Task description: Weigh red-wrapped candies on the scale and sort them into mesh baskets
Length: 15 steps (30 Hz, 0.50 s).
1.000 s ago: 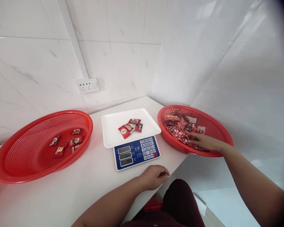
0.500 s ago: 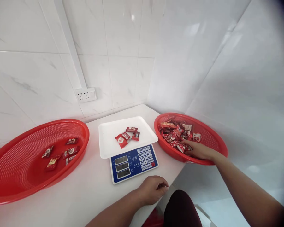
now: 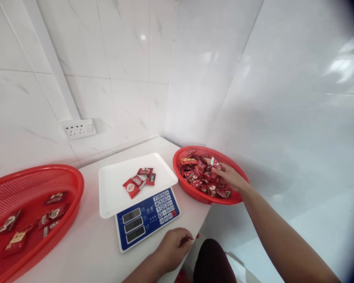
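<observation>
My right hand (image 3: 230, 175) is over the right red basket (image 3: 238, 197), its thumb and fingers pinching a small red-and-white snack packet (image 3: 215, 163). Below it lies a heap of red snack packets (image 3: 194, 175). My left hand (image 3: 176, 246) rests at the table's front edge, fingers curled, with nothing visible in them. Just beyond that hand stands a blue digital scale (image 3: 147, 216) with a white tray (image 3: 115, 196). On the tray lie a larger red packet (image 3: 132, 186) and smaller packets (image 3: 150, 179) beside it.
Another red basket (image 3: 76, 192) stands at the left with several packets (image 3: 54, 214) inside. The white table (image 3: 91, 243) meets a tiled wall with a socket (image 3: 79, 128). My knee (image 3: 214, 261) is below the front edge.
My right hand has moved from the front of the right basket toward its back and now lifts a packet. The view has shifted to the right. My left hand stays curled at the edge.
</observation>
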{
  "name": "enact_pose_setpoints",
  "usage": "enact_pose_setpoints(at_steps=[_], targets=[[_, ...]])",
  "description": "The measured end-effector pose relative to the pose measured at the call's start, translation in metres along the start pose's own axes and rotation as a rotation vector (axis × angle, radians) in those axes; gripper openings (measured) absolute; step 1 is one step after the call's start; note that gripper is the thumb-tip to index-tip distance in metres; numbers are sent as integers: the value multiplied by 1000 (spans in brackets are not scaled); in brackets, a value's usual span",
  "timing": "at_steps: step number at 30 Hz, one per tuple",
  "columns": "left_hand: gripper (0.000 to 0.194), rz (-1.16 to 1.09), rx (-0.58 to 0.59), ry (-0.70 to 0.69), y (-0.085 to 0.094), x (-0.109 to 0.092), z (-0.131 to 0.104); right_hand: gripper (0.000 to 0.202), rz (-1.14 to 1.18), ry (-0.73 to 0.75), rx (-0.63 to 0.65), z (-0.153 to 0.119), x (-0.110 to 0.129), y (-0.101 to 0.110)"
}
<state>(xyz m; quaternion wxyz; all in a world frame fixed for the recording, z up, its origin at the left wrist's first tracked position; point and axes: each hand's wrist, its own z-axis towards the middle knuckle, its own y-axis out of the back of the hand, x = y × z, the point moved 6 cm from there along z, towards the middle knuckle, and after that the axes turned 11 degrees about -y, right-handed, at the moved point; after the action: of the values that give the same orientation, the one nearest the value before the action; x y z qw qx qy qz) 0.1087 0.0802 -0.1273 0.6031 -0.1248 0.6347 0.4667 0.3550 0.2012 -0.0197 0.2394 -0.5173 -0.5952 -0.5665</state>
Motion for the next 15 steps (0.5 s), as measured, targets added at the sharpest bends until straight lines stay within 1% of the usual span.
enact_pose_setpoints(at_steps=[6,12,15], targets=[[19,-8,2,11,-1,1,1,32,92,23,15,1,1,0],[20,-10,7,17,-1,2,1,35,67,36,107,-10,9,-8],[21,-8,5,19,0,1,0,36,19,80,67,-16,17,-9]])
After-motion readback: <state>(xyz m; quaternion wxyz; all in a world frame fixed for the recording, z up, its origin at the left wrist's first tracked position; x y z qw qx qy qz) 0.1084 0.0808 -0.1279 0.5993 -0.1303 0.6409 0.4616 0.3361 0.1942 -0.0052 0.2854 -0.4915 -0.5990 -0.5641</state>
